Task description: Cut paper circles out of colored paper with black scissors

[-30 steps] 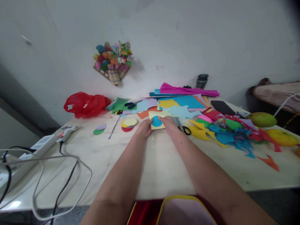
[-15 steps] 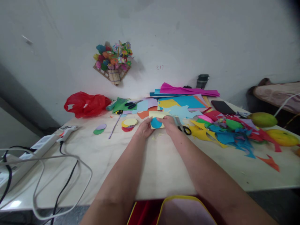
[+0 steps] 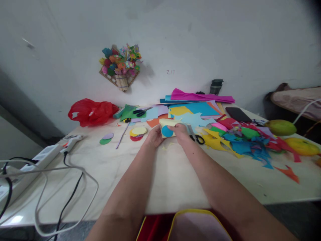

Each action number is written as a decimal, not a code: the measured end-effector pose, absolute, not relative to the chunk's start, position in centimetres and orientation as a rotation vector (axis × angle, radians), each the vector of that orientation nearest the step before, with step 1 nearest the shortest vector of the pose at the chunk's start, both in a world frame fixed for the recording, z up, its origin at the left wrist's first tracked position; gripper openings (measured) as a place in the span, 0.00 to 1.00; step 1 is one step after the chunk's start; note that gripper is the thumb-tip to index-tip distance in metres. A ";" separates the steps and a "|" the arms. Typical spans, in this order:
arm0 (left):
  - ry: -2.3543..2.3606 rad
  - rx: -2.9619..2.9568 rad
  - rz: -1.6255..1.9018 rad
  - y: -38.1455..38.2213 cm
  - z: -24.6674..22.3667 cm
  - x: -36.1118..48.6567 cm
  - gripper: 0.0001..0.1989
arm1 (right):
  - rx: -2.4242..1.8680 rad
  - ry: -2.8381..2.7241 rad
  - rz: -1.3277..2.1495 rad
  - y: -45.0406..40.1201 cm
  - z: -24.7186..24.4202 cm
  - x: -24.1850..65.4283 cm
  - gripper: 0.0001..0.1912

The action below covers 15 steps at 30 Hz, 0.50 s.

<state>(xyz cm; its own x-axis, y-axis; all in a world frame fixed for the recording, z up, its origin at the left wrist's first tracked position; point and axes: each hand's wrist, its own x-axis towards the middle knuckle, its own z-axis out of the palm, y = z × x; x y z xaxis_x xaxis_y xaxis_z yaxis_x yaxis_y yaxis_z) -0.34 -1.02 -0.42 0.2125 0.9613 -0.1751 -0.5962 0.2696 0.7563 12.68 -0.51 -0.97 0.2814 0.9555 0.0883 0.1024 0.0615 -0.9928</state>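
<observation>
Both hands hold a pale yellow paper sheet (image 3: 164, 122) over the middle of the table, with a blue paper circle (image 3: 166, 131) lying flat against it. My left hand (image 3: 154, 137) grips the sheet's left edge, fingers partly behind it. From the right, my right hand (image 3: 181, 132) pinches the sheet, its thumb pressed on the blue circle's upper right edge. Close beside the right hand lie black-handled scissors (image 3: 199, 139), their blades pointing away. Left of the hands rests a small pile of cut paper circles (image 3: 138, 131), yellow on top.
Colourful paper scraps (image 3: 250, 144) spread over the right side, near green-yellow fruits (image 3: 281, 128) and a dark phone (image 3: 237, 114). Coloured sheets (image 3: 203, 108) lie at the back. A red plastic bag (image 3: 92, 112) sits back left; a power strip (image 3: 32, 164) and cables occupy the left.
Both hands stay almost in place. The pale yellow sheet and blue circle have tilted very slightly; the rest of the table looks the same.
</observation>
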 end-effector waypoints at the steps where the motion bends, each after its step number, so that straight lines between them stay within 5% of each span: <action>1: 0.721 0.649 1.180 -1.1 -0.4 -0.5 0.08 | -1.341 -1.077 0.897 -0.5 -0.9 12.7 0.23; 15: 0.750 1.056 0.993 -1.8 -0.3 -1.7 0.12 | -1.277 -1.010 0.904 -0.7 -0.5 12.8 0.24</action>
